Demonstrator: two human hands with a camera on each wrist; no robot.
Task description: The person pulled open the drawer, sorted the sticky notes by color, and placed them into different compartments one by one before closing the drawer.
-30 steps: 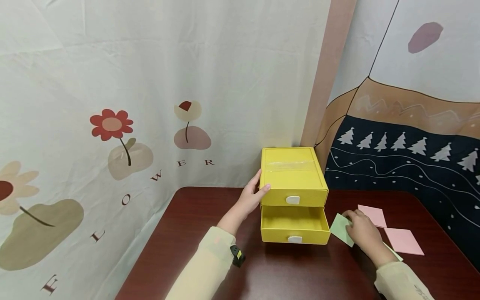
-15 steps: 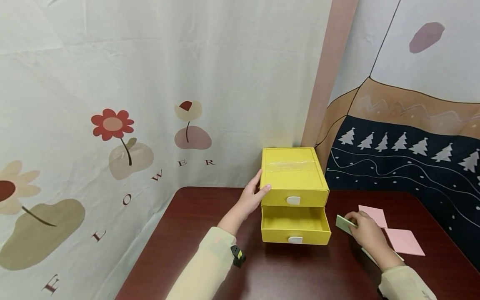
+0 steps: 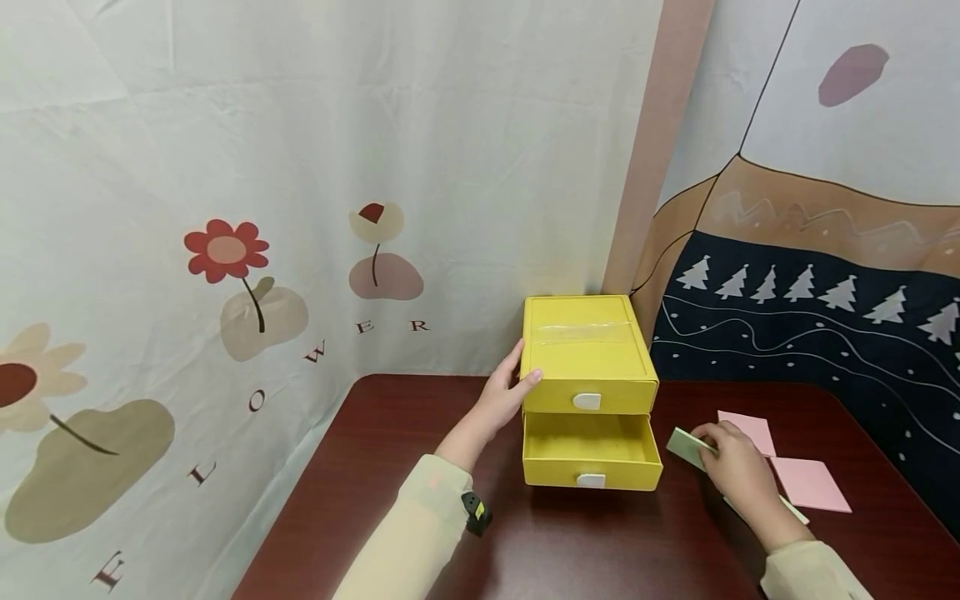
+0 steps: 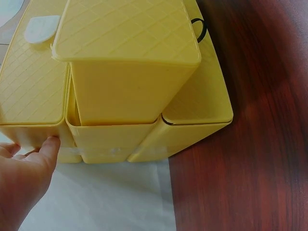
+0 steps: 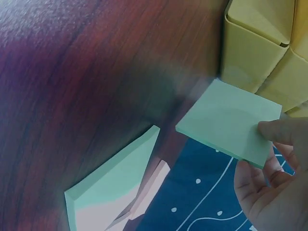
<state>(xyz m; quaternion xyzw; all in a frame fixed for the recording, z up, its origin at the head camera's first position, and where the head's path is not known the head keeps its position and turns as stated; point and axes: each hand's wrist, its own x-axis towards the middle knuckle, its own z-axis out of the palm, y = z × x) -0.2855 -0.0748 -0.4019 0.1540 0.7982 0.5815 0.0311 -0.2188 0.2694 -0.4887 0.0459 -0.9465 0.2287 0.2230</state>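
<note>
A yellow two-drawer box (image 3: 581,337) stands at the back of the table, its lower drawer (image 3: 592,473) pulled out and the upper one closed. My left hand (image 3: 498,400) rests along the box's left side with fingers extended and the thumb at the front corner. To the right of the box, my right hand (image 3: 735,467) pinches a green sticky note pad (image 5: 228,118) between thumb and fingers, tilted above the table. Under that wrist lies another green pad (image 5: 118,171), mostly covered by the hand in the head view.
Two pink sticky note pads (image 3: 810,483) lie to the right of my right hand on the dark red table (image 3: 600,550). Behind the table hang a pale flower-print cloth (image 3: 450,167) and a dark tree-print cloth (image 3: 810,333).
My right hand has lifted the green pad off the table and tilted it, shifting slightly right, then its front edge a little left. The left hand and box stay put.
</note>
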